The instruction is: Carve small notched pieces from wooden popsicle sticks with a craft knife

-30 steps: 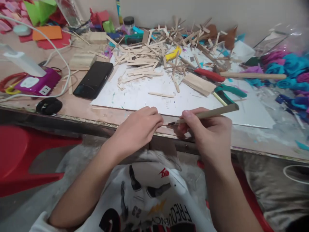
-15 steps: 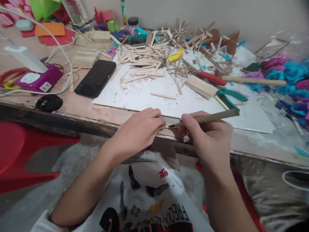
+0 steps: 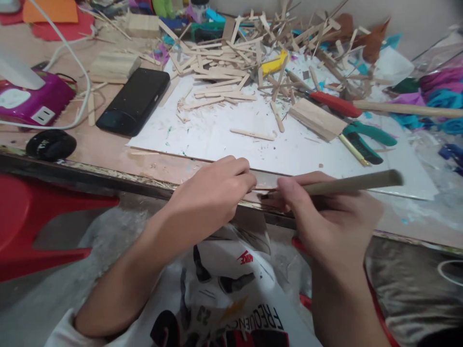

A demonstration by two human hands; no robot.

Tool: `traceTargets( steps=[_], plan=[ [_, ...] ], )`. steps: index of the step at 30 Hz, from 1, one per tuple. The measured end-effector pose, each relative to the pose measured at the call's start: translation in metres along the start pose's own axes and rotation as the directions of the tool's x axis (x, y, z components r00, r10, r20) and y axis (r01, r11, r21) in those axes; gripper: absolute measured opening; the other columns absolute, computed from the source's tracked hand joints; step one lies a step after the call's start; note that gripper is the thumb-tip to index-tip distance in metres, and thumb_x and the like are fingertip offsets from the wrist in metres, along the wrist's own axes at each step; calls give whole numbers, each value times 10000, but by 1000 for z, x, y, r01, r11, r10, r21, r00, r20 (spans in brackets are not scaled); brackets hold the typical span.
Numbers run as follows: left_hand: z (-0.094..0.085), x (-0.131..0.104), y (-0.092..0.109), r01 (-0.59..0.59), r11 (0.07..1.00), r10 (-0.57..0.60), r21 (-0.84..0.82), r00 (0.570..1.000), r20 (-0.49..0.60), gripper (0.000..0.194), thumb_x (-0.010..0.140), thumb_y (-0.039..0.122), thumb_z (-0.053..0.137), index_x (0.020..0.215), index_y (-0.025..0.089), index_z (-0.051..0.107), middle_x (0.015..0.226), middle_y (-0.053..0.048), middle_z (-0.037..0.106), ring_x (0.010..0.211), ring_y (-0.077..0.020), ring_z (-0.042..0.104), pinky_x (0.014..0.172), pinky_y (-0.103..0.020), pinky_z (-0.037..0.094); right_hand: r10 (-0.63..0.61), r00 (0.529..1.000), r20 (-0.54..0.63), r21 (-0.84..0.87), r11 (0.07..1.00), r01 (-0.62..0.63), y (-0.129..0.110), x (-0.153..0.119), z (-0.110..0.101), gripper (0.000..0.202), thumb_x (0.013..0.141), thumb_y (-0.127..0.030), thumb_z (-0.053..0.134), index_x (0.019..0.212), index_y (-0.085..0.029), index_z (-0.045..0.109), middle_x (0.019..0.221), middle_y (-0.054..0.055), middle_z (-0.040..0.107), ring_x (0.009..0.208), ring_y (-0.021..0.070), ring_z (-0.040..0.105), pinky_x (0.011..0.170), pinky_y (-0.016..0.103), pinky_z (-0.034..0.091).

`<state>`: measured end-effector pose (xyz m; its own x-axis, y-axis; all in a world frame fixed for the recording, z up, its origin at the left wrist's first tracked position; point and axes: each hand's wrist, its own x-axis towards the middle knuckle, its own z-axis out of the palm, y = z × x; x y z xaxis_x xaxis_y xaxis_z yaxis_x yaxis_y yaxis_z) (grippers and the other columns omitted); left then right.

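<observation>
My left hand is closed at the table's front edge, its fingertips pinched on a thin pale piece of wood that is mostly hidden. Just right of it, my right hand grips a carving tool with a long wooden handle. The tool's short dark tip points left, close to the left fingertips. Whether the tip touches the wood cannot be made out. Beyond both hands, a single craft stick lies on a white board.
Behind is a heap of craft sticks with a yellow tool. Red-handled pliers, green-handled pliers and a wood block lie right. Leftward are a black phone, an earbud case and a purple power adapter.
The view has shifted closer to the table. My right hand and the carving tool have moved right, slightly away from my left hand, which keeps its pinch at the edge.
</observation>
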<state>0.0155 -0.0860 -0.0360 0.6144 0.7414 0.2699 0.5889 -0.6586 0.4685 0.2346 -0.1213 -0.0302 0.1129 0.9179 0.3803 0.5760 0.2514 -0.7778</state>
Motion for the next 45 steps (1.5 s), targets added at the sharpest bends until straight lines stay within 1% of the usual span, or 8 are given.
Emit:
traceTargets(
  steps=[6,10,15,22,28,34,38,45],
  plan=[
    [-1,0,-1,-30,999,30,-11,1000,-6,205,1120,94,585,1039,178,754,1034,-24,696,996,-192,634,849,-346,463,-11,994,-105,79,997,19,3,-1,1,220,1020,-430,821,874,-265,814,710,-49,773,592,141,742,569,282,600],
    [0,0,-1,-21,1000,21,-13,1000,-7,206,1120,95,584,1046,178,757,1023,-20,695,976,-186,636,829,-350,461,-8,998,-68,57,998,12,5,0,0,185,998,-418,846,890,-269,832,759,-31,792,630,144,759,581,277,591],
    [2,1,-1,-8,1000,8,-13,1000,0,230,1118,89,569,1028,186,757,1027,-24,703,994,-190,639,823,-353,450,0,999,-33,52,999,1,2,1,1,185,1011,-431,833,891,-290,820,751,-56,792,642,124,764,619,263,601],
    [1,0,-2,-10,1000,10,1,1000,6,231,1109,82,575,1029,187,764,1017,-24,701,973,-187,621,818,-352,445,0,1000,-23,27,1000,0,2,2,1,197,1021,-446,821,901,-290,822,756,-54,793,651,123,763,629,271,594],
    [0,1,-1,-15,1000,15,4,1000,7,241,1109,78,567,1036,179,773,1018,-23,699,974,-182,630,835,-345,450,-19,1000,-12,8,1000,19,5,4,0,221,1018,-455,821,883,-280,818,751,-40,773,648,116,727,595,266,543],
    [-4,2,2,-1,1000,1,18,1000,21,268,1091,51,545,1021,167,777,1018,-35,696,931,-171,624,813,-330,449,-4,1000,-5,21,1000,4,3,4,1,253,1030,-471,802,881,-267,798,732,-31,755,623,123,692,596,281,531],
    [-5,3,3,2,1000,-3,22,999,37,279,1097,59,529,1024,178,771,1037,-33,703,953,-171,624,825,-323,463,8,1000,-5,26,1000,-8,2,4,2,268,1031,-483,796,892,-254,791,730,-15,751,611,139,682,577,294,524],
    [-4,1,2,9,1000,-10,29,999,48,269,1098,61,537,1042,173,774,1045,-33,697,961,-176,619,816,-328,458,31,1000,5,39,999,-31,2,4,4,277,1031,-488,798,880,-257,782,721,-33,736,613,118,675,589,276,525]
  ],
)
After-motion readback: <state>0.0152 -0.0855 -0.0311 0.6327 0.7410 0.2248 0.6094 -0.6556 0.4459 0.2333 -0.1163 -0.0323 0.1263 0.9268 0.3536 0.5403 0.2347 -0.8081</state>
